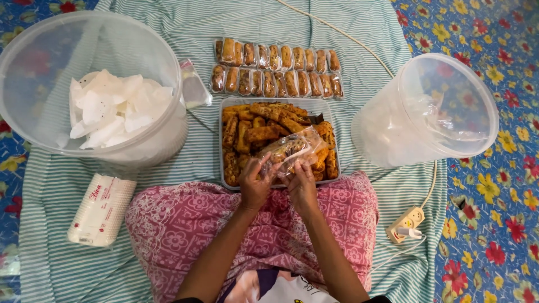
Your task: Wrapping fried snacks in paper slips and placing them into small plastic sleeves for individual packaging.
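While both hands meet over the near edge of the rectangular tray (pixel 224 168) of fried snack sticks, the left hand (pixel 255 182) and right hand (pixel 302 185) each pinch one clear plastic packet (pixel 289 150), which lies just ahead of the fingers, its long axis slanting up to the right; two rows of filled packets (pixel 276 67) lie beyond, and two round tubs (pixel 33 84) flank the tray
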